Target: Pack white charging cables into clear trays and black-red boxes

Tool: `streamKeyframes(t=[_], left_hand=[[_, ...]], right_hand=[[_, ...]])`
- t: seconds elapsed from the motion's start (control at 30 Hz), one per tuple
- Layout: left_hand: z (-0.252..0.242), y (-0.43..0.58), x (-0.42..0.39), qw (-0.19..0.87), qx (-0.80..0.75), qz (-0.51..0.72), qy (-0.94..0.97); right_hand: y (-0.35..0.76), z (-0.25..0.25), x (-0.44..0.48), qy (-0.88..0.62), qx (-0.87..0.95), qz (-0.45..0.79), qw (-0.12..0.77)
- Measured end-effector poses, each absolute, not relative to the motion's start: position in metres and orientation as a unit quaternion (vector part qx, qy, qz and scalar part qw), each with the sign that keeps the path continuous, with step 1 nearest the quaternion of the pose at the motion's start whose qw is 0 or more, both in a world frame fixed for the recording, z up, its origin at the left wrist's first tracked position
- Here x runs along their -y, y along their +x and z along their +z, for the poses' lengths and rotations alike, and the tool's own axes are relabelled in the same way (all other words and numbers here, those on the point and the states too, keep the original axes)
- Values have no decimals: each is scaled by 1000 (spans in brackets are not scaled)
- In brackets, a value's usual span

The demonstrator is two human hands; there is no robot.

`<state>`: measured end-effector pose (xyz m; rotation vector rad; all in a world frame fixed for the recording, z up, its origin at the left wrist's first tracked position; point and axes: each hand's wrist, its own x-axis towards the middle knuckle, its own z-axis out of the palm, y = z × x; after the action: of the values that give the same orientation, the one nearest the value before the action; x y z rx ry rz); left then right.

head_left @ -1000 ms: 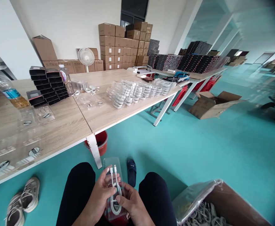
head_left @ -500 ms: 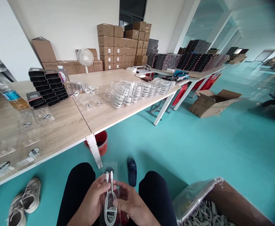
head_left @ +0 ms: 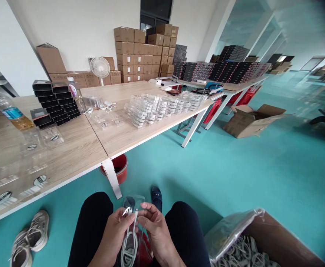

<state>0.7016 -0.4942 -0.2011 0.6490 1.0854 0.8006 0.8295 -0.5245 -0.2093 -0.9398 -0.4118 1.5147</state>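
Between my knees, a coiled white charging cable [head_left: 129, 246] lies against a clear plastic blister pack [head_left: 136, 200]. My left hand [head_left: 118, 228] is closed on the cable and the pack, its thumb pressing near the connectors at the top. On the other side my right hand [head_left: 155, 226] pinches at the upper right of the pack, thumb and forefinger beside one connector. The coil hangs below the fingers. Whether the cable sits fully inside the plastic I cannot tell.
On the table [head_left: 81, 148] are stacked packed cables [head_left: 159, 107], black boxes [head_left: 55, 104], empty clear packs [head_left: 40, 180] and a bottle [head_left: 9, 111]. A carton of loose cables [head_left: 243, 254] stands at my right. A red bucket [head_left: 120, 168] sits under the table.
The pack has tilted and its upper end has shifted right. My right hand has moved up from the coil to the connector end.
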Motion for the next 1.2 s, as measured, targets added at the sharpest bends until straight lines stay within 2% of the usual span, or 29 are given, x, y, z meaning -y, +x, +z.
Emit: streamKeyframes(t=[0.4,0.7,1.07,1.2], left_hand=[[-212,716,490,646,-526,425,353],[-210,708,481,685,-523,360,359],[-215,713,482,695,-520,370,332],[-211,717,486,775,-439,382,247]], right_hand=[[840,-211,524,-529,166,595,582],[836,-212,524,-520,173,600,583],[837,-220,521,-509,145,616,583],[840,-216,518,-483,122,627,598]])
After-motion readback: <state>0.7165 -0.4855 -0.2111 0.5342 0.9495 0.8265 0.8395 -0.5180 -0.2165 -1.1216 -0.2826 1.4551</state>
